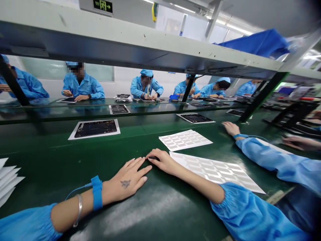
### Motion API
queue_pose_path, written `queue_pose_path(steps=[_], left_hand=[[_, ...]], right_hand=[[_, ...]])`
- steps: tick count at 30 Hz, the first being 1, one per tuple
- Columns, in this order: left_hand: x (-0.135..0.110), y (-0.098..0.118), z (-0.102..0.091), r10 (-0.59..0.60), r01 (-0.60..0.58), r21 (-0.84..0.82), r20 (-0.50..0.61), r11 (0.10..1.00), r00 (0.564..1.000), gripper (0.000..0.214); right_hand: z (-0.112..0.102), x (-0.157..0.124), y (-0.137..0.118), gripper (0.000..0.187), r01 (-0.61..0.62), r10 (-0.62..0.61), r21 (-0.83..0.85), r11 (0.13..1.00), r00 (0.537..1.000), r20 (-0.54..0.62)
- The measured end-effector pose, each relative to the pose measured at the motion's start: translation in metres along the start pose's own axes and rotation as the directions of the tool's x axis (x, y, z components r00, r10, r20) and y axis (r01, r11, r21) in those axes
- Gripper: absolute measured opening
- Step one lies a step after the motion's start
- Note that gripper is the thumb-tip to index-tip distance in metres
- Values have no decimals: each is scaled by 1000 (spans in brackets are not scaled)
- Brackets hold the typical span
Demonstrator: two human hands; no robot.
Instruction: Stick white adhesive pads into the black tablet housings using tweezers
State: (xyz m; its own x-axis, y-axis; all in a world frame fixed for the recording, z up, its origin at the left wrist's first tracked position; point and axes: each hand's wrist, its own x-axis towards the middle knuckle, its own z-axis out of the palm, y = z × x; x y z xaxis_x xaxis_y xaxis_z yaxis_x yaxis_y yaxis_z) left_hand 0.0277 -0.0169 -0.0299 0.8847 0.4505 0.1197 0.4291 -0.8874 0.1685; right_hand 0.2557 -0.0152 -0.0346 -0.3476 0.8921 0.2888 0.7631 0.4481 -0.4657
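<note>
My left hand lies flat on the green work surface, fingers stretched out and slightly apart. A blue wrist strap and a silver bangle sit on that wrist. My right hand is curled with its fingertips down at the left hand's fingertips. A small dark thing shows between its thumb and fingers; its kind cannot be made out. Beside the right forearm lies a sheet of grey-and-white labels, partly covered by the arm. Another label sheet lies beyond it.
Dark tablet-like parts on white sheets, one at left and one at right, lie farther back. White folded papers stand at the left edge. A co-worker's hand rests at right. A shelf spans overhead; several people sit opposite.
</note>
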Motion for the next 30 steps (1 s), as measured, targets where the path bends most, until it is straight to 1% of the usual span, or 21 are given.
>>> queue_pose_path(steps=[5, 11, 25, 30], left_hand=[[0, 2, -4, -16, 16, -39, 10, 999, 1000, 45], [0, 5, -5, -24, 25, -33, 22, 999, 999, 45], [0, 3, 2, -8, 6, -48, -45, 999, 999, 43], [0, 3, 3, -8, 7, -41, -46, 999, 999, 44]], right_hand=[[0, -1, 3, 20, 11, -11, 29, 1000, 1000, 8], [-1, -2, 3, 22, 15, -16, 45, 999, 1000, 19], [-3, -3, 2, 22, 12, -14, 53, 999, 999, 34], [-3, -5, 4, 22, 25, -27, 57, 998, 999, 26]])
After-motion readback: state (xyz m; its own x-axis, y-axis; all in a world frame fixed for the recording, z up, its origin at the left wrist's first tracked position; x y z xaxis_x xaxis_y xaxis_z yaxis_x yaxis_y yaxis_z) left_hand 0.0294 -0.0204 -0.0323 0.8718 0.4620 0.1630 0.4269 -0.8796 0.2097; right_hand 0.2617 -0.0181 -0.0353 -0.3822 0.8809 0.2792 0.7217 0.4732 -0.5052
